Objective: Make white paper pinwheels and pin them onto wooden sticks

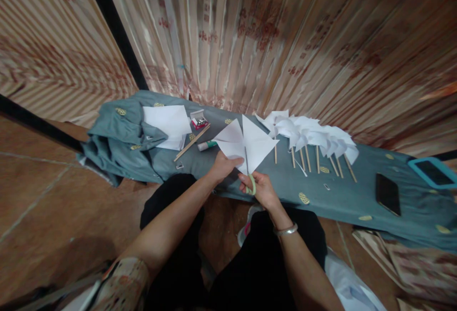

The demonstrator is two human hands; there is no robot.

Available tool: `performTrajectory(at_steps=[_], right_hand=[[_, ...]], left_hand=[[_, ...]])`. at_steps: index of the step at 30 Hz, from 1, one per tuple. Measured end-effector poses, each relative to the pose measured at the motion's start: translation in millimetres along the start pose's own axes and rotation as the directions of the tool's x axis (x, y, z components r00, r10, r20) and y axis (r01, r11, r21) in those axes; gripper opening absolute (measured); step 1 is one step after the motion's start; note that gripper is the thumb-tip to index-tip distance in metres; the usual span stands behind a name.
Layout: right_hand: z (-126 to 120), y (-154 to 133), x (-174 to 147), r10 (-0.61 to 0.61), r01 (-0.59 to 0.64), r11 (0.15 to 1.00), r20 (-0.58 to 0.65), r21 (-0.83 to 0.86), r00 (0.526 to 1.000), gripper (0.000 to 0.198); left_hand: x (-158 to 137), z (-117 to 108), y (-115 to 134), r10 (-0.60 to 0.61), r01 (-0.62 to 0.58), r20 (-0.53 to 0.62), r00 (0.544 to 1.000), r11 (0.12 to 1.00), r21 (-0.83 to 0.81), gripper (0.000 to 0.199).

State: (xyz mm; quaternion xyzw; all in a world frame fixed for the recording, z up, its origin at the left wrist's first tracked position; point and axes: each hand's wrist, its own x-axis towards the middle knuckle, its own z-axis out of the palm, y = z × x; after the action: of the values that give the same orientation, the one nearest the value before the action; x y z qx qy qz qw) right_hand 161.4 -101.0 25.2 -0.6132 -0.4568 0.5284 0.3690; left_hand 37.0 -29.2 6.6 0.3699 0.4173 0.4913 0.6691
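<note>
1. Pinching white paper (260, 145) at centre in your left hand (224, 166), you are cutting it with scissors (253, 185) in your right hand (263, 189).
2. Paper pinwheels (298, 129) are lying apparently finished at right.
3. Plain sheets (166, 118) and sticks (193, 142) are waiting at left.

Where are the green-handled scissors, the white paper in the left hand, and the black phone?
Green-handled scissors (253, 184): head view, on the handle loop.
White paper (257, 144): head view, on its picture-right part.
Black phone (388, 194): head view, middle of its dark face.
</note>
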Motion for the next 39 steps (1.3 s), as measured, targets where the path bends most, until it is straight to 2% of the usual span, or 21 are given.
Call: performTrajectory(at_steps=[21,26,30,32,36,39], right_hand=[[0.6,1.9,1.8,0.007,-0.007,1.000,-0.013,0.023,1.000,0.048],[1.0,3.0,1.7,0.029,-0.030,0.999,0.025,0.046,0.999,0.049],[-2.2,5.3,-0.3,0.000,0.000,1.000,0.081,0.005,0.997,0.048],[-7.3,7.2,-2.7,0.022,-0.022,1.000,0.117,0.000,0.993,0.047],[-30.2,15.1,-10.5,0.148,-0.133,0.988,0.216,-0.082,0.965,0.047],[-56.7,24.5,-16.4,0.155,-0.118,0.969,0.159,-0.219,0.975,0.048]], left_hand=[[0.7,-0.8,-2.6,-0.004,0.004,-0.004,1.000,1.000,-0.013,0.022],[2.3,-2.9,-4.7,-0.005,0.005,-0.030,1.000,1.000,-0.012,0.022],[5.5,-4.7,-6.8,-0.003,0.003,-0.059,0.998,1.000,-0.010,0.024],[7.7,-5.8,-7.7,-0.004,0.003,-0.070,0.998,1.000,-0.017,0.027],[11.4,-10.2,-10.7,0.005,-0.004,-0.094,0.996,1.000,0.008,0.030],[12.7,-15.0,-14.6,0.005,-0.002,-0.083,0.997,0.999,0.037,0.029]])
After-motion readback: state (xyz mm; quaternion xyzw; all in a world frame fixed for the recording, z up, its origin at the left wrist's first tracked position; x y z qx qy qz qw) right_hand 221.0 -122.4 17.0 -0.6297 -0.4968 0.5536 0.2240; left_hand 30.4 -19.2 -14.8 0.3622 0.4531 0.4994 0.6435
